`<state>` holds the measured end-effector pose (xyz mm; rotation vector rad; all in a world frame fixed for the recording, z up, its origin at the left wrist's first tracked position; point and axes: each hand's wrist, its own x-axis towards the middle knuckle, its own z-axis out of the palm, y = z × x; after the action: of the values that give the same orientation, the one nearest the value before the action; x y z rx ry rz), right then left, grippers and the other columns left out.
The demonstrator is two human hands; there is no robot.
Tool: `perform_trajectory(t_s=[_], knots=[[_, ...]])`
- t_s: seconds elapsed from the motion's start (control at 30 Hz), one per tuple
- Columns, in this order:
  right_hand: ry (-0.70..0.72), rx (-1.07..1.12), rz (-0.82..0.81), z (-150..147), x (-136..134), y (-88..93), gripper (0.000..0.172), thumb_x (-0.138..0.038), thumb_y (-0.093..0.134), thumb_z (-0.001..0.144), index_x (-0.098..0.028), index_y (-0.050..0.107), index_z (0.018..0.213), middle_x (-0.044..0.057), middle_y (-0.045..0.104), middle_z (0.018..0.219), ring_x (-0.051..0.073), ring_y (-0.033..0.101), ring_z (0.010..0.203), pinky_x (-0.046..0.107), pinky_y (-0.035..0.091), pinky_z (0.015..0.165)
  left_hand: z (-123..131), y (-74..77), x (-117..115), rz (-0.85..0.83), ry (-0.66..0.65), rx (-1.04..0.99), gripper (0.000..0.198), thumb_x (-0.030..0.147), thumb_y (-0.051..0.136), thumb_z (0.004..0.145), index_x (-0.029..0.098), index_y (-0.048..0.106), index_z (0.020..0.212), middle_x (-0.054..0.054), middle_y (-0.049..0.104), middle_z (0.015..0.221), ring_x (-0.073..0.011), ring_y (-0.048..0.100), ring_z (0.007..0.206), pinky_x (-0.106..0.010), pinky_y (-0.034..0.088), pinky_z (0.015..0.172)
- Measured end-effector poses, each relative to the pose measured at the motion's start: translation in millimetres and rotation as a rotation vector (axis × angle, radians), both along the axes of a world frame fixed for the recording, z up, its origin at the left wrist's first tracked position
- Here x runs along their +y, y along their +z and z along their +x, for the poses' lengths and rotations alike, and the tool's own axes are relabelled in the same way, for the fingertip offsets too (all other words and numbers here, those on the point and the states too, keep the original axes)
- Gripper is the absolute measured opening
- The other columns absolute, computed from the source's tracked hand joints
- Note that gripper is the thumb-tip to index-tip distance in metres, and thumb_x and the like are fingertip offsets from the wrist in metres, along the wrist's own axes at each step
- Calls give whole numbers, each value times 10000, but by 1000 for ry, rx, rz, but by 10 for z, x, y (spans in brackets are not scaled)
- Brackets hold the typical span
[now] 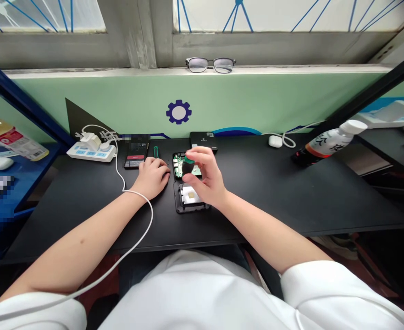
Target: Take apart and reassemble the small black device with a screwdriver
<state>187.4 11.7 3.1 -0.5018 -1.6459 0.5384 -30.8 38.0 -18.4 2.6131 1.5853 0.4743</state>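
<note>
My right hand point(207, 176) grips a stubby screwdriver point(188, 165) with a black and green handle, its shaft pointing down at an opened black device. The device's upper half shows a green circuit board point(178, 166). Its lower half is a black casing point(178, 204) with a white, metal-looking part point(189, 195) on it, partly hidden by my right hand. To the left of the device, my left hand point(154, 175) rests on the desk, palm down, fingers loosely bent and holding nothing visible. Just beyond those fingers lies a green and black tool handle point(156, 151); small dark bits lie beside it.
A smartphone point(136, 153) and a white power strip point(91, 150) stand at the back left. A white cable point(152, 215) runs across my left forearm. Behind the device lies a black box point(203, 137). A bottle point(329, 143), a white charger point(275, 141) and glasses point(211, 65) are farther off.
</note>
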Motion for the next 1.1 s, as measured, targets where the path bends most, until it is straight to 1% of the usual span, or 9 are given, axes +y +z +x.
perform_trajectory(t_s=[0.1, 0.2, 0.27, 0.43, 0.6, 0.73, 0.8, 0.97, 1.1], knots=[[89, -6, -59, 3, -2, 12, 314, -418, 493, 1135, -339, 613, 1414, 97, 691, 1324, 252, 698, 1201, 452, 618, 965, 0, -11, 7, -1, 1, -1, 219, 252, 608, 1026, 230, 818, 1082, -130, 749, 1249, -374, 528, 1244, -557, 437, 957], [-57, 37, 39, 15, 11, 7, 304, -374, 728, 1029, -355, 651, 1322, 42, 687, 1128, 220, 680, 1029, 389, 603, 850, -2, -18, 11, 3, -2, -9, 216, 257, 609, 1027, 235, 819, 1073, -133, 747, 1245, -375, 531, 1245, -563, 435, 965], [-117, 37, 72, 29, 15, 4, 372, -375, 817, 962, -348, 660, 1298, 44, 662, 1125, 225, 654, 1033, 381, 592, 827, -5, -19, 12, 0, -8, -15, 218, 261, 606, 1030, 235, 818, 1077, -136, 747, 1244, -376, 532, 1248, -565, 435, 970], [82, 15, -101, 43, 4, 9, 287, -413, 493, 1135, -329, 608, 1384, 87, 687, 1263, 244, 690, 1207, 449, 602, 983, -3, -7, 8, -16, -10, -18, 241, 244, 586, 1027, 233, 815, 1102, -141, 751, 1244, -380, 531, 1255, -575, 440, 973], [-110, 61, -32, 50, 21, 12, 329, -440, 838, 930, -316, 627, 1151, 31, 619, 1035, 216, 642, 966, 396, 589, 843, 7, 14, -4, -28, -11, -26, 238, 250, 588, 1012, 245, 811, 1094, -133, 747, 1259, -378, 523, 1270, -589, 427, 1010], [48, 40, -139, 50, -5, 42, 271, -506, 620, 1064, -324, 634, 1265, 93, 672, 1249, 255, 689, 1144, 454, 614, 936, 9, 17, -6, -39, -14, -27, 243, 263, 578, 1016, 258, 807, 1098, -126, 742, 1261, -374, 515, 1277, -573, 423, 999], [108, 41, -186, 40, -12, 49, 281, -501, 512, 1112, -323, 621, 1299, 88, 698, 1227, 247, 707, 1141, 467, 618, 967, 10, 21, -7, -42, -11, -26, 250, 261, 576, 1014, 258, 806, 1114, -129, 736, 1265, -376, 510, 1283, -575, 420, 1009], [-119, 46, -48, 39, 6, 49, 319, -499, 818, 935, -302, 642, 1115, 39, 623, 1021, 218, 641, 955, 406, 597, 823, 18, 47, -14, -67, 3, -29, 254, 280, 586, 1012, 253, 790, 1160, -132, 725, 1279, -378, 512, 1284, -579, 421, 1024], [66, 72, -163, 50, -16, 71, 262, -514, 598, 1078, -309, 647, 1234, 92, 664, 1265, 237, 691, 1121, 447, 616, 925, 21, 51, -17, -72, 5, -25, 243, 271, 588, 1012, 252, 782, 1157, -128, 725, 1286, -370, 515, 1283, -562, 423, 1026]])
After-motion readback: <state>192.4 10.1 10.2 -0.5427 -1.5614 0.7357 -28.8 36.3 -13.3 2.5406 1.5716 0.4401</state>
